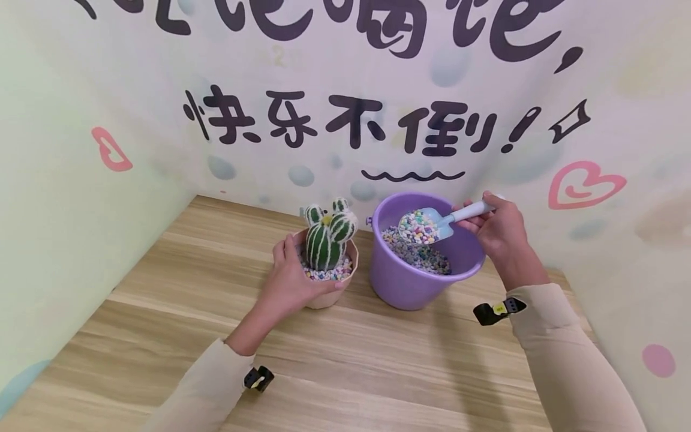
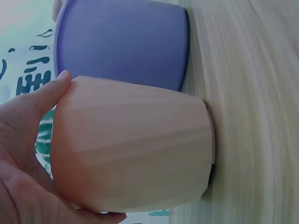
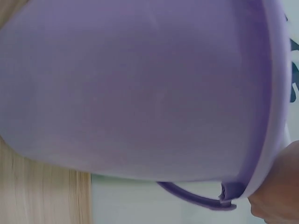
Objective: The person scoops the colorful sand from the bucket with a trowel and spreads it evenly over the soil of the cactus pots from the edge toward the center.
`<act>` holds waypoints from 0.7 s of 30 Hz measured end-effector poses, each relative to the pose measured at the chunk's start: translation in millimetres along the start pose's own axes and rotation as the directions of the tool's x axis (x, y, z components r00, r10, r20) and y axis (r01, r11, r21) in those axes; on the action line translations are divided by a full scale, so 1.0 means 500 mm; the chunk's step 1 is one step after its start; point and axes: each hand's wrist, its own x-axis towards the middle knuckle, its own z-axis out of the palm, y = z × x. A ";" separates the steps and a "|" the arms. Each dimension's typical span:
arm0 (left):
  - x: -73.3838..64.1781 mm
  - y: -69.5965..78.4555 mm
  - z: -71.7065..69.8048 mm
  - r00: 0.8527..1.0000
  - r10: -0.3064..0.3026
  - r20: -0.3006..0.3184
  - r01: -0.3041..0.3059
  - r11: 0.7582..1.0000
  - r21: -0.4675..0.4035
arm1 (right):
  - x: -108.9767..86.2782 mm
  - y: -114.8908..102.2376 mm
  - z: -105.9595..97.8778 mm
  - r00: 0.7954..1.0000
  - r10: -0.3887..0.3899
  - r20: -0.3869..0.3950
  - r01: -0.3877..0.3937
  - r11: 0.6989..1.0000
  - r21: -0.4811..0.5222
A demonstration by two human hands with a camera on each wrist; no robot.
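A round green cactus (image 1: 326,247) with white fuzzy ribs stands in a pale pink flowerpot (image 1: 324,300), among small coloured pebbles. My left hand (image 1: 294,282) grips the pot at its rim, thumb on one side and fingers on the other; the left wrist view shows the pot's faceted wall (image 2: 131,144) on the table. Over the purple bucket (image 1: 405,291), my right hand (image 1: 503,231) holds a light blue scoop (image 1: 445,230) by its white handle. Pebbles (image 1: 418,227) fill the scoop. More pebbles (image 1: 432,261) lie in the bucket. The scoop is hidden in the right wrist view.
The wood-grain table (image 1: 335,366) meets a printed cloth backdrop (image 1: 324,162) behind the pot and bucket. Pale walls (image 1: 54,210) close in at both sides. A purple bail handle (image 3: 191,197) hangs at the bucket's outer side, near the right hand.
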 end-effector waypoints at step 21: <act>0.034 -0.030 -0.057 0.951 0.086 0.297 -0.054 0.992 -0.114 | -0.079 0.049 0.020 1.000 0.011 0.024 -0.016 0.971 0.238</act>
